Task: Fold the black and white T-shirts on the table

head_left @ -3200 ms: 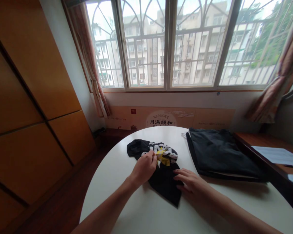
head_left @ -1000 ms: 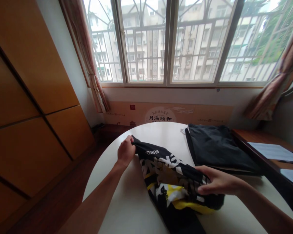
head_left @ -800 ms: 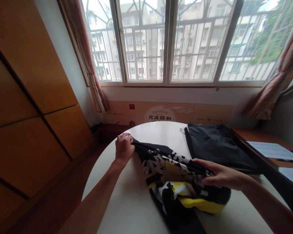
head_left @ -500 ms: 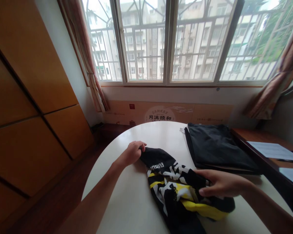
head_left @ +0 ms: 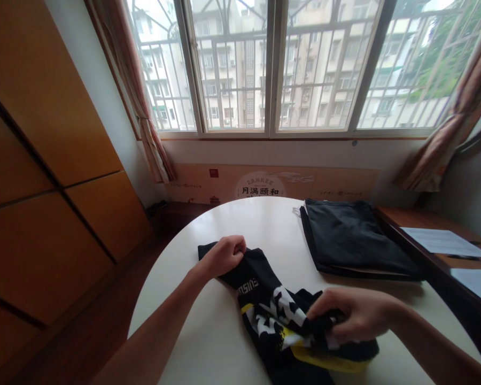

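A crumpled shirt (head_left: 264, 326), black with white and yellow print and white lettering, lies on the white round table (head_left: 172, 326). My left hand (head_left: 226, 254) is closed in a fist on its black, sleeve-like end, and a flap of that cloth sticks out to the left beyond the wrist. To the right, my right hand (head_left: 356, 315) pinches a bunched fold of the shirt between thumb and fingers. Its fingertips are partly hidden in the dark cloth. Yellow fabric shows beneath this hand, and the shirt's near end runs out of the picture at the bottom.
Folded black cloth (head_left: 353, 235) lies in a flat stack at the table's right back. Beyond it, a brown wooden surface (head_left: 393, 214) holds paper sheets (head_left: 444, 240) and a pen. Wooden cabinets (head_left: 84, 214) stand at left; a barred window is behind.
My left hand has moved along the sleeve-like end, which now extends left past it. My right hand has closed from lying flat into a grip, bunching the printed cloth.
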The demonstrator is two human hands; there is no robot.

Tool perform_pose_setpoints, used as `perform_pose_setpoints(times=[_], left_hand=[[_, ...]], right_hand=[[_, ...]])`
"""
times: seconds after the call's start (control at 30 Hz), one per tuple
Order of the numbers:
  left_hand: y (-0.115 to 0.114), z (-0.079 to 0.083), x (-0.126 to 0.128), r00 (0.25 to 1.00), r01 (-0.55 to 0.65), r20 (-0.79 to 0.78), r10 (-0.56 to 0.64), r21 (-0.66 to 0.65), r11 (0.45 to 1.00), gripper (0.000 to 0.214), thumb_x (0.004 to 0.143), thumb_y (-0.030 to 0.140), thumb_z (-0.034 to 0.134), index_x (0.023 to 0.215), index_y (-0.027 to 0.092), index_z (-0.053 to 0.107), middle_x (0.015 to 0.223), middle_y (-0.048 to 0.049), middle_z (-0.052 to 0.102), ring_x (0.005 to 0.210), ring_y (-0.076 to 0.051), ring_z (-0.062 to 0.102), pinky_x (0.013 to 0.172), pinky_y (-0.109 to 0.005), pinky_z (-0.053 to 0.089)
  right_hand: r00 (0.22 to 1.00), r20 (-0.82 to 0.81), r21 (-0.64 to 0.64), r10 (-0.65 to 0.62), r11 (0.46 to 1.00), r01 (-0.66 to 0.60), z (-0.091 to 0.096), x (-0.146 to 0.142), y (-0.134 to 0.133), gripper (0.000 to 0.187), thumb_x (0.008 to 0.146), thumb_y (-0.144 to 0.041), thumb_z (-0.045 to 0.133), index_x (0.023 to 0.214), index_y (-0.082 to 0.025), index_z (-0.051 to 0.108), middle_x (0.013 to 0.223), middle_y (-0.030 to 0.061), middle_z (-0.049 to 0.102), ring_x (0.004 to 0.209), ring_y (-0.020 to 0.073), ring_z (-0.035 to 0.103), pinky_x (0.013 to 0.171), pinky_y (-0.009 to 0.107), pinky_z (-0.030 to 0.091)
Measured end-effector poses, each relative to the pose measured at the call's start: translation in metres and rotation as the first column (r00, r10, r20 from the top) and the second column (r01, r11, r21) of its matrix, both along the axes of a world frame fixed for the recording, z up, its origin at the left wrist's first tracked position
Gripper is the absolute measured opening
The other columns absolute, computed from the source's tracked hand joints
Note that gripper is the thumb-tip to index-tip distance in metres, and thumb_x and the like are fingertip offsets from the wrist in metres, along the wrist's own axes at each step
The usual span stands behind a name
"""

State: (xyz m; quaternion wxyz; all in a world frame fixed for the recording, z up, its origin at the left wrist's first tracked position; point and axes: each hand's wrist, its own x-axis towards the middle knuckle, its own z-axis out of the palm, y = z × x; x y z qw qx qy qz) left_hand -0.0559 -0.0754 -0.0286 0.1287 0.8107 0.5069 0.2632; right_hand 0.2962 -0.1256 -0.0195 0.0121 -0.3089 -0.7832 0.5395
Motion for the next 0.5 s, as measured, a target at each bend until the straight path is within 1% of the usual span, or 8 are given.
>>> perform_pose_setpoints(times=[0.07,0.1,0.13,0.2,0.27,0.33,0.4,0.5], left_hand=[[-0.003,0.002,0.002,1.000,-0.017,0.025,0.016,0.016,1.000,0.023,0.075,0.006,0.052,0.087,0.019,0.067,0.076,0.0009,0.061,0.072,-0.017,0.058,0.070,-0.028,0.046],[-0.004,0.002,0.003,0.999,-0.007,0.039,0.007,0.019,1.000,0.031,0.075,0.006,0.053,0.097,0.019,0.069,0.085,-0.0012,0.066,0.079,-0.018,0.062,0.075,-0.029,0.049],[-0.006,0.002,0.004,0.999,0.017,0.045,-0.018,0.018,1.000,0.042,0.074,0.005,0.053,0.110,0.019,0.069,0.099,-0.0041,0.070,0.091,-0.021,0.065,0.084,-0.031,0.052],[-0.008,0.000,0.006,0.995,0.097,0.029,-0.096,-0.021,0.995,0.064,0.072,0.003,0.055,0.133,0.021,0.064,0.127,-0.0081,0.069,0.117,-0.025,0.063,0.103,-0.035,0.049],[-0.009,-0.002,0.008,0.988,0.151,-0.021,-0.154,-0.100,0.983,0.073,0.071,0.002,0.056,0.141,0.023,0.062,0.133,-0.0082,0.068,0.125,-0.027,0.061,0.109,-0.037,0.046],[-0.009,-0.004,0.009,0.984,0.149,-0.073,-0.160,-0.138,0.979,0.065,0.070,0.003,0.057,0.131,0.023,0.068,0.117,-0.0069,0.071,0.111,-0.026,0.065,0.104,-0.037,0.048],[-0.008,-0.005,0.009,0.984,0.137,-0.096,-0.149,-0.128,0.982,0.049,0.070,0.003,0.056,0.112,0.021,0.075,0.097,-0.0040,0.069,0.095,-0.023,0.065,0.096,-0.035,0.049],[-0.007,-0.003,0.008,0.987,0.133,-0.075,-0.146,-0.156,0.979,0.026,0.072,0.004,0.054,0.084,0.020,0.071,0.076,-0.0005,0.061,0.076,-0.019,0.060,0.081,-0.031,0.049]], right_hand=[[0.996,-0.073,-0.016,-0.059,0.998,0.058,0.000,0.003,0.000,0.048,0.080,-0.052,0.082,0.116,-0.022,0.084,0.085,0.0038,0.071,0.067,0.0155,0.058,0.054,0.021,0.043],[0.992,-0.115,-0.009,-0.049,0.999,0.048,0.000,0.004,0.000,0.047,0.082,-0.058,0.080,0.111,-0.021,0.086,0.083,0.0042,0.068,0.068,0.0155,0.057,0.056,0.022,0.043],[0.988,-0.155,0.005,-0.020,1.000,0.021,0.000,0.003,0.000,0.047,0.083,-0.061,0.079,0.105,-0.020,0.087,0.081,0.0040,0.065,0.069,0.0150,0.055,0.058,0.023,0.042],[0.975,-0.215,0.025,0.056,0.998,-0.052,0.001,0.001,0.001,0.048,0.087,-0.063,0.076,0.092,-0.017,0.088,0.078,0.0027,0.058,0.070,0.0138,0.050,0.063,0.025,0.041],[0.967,-0.238,0.016,0.089,0.996,-0.087,-0.002,-0.002,0.004,0.051,0.089,-0.064,0.075,0.086,-0.015,0.086,0.077,0.0015,0.055,0.070,0.0133,0.048,0.066,0.026,0.040],[0.968,-0.242,-0.013,0.064,0.998,-0.069,-0.006,-0.003,0.007,0.052,0.088,-0.065,0.075,0.084,-0.013,0.083,0.077,0.0012,0.056,0.072,0.0137,0.049,0.067,0.026,0.040],[0.971,-0.237,-0.062,0.015,0.998,-0.030,-0.010,-0.002,0.009,0.050,0.087,-0.063,0.078,0.084,-0.014,0.076,0.075,-0.0004,0.054,0.070,0.0130,0.048,0.062,0.023,0.039],[0.960,-0.272,-0.110,-0.069,0.993,0.040,-0.013,0.001,0.009,0.044,0.085,-0.054,0.083,0.098,-0.016,0.067,0.082,-0.0012,0.058,0.073,0.0127,0.051,0.061,0.021,0.040]])
